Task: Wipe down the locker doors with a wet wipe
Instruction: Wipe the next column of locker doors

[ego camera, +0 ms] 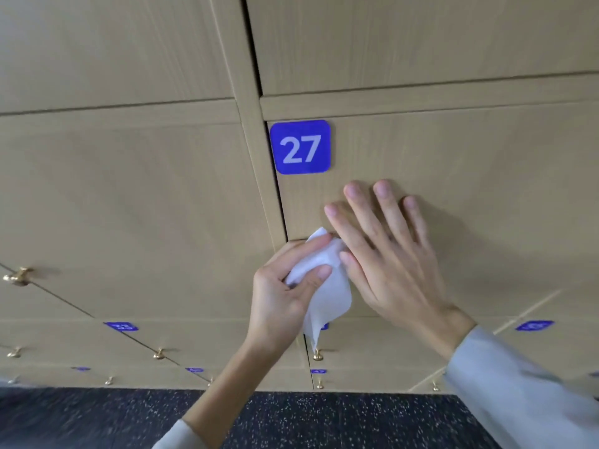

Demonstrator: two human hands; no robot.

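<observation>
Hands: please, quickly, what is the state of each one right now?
Left hand: closed, fingers gripping the wipe.
Right hand: open, fingers straight and spread in front of door 27; its thumb is at the wipe.

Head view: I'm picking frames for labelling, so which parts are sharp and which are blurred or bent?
Head view: the 27 plate and both hands are sharp; the right sleeve and left-edge brass knob smear; the wide lens bends the locker seams.

Two hands, left and right, and one white wipe. One readable number plate; several brass knobs below.
</observation>
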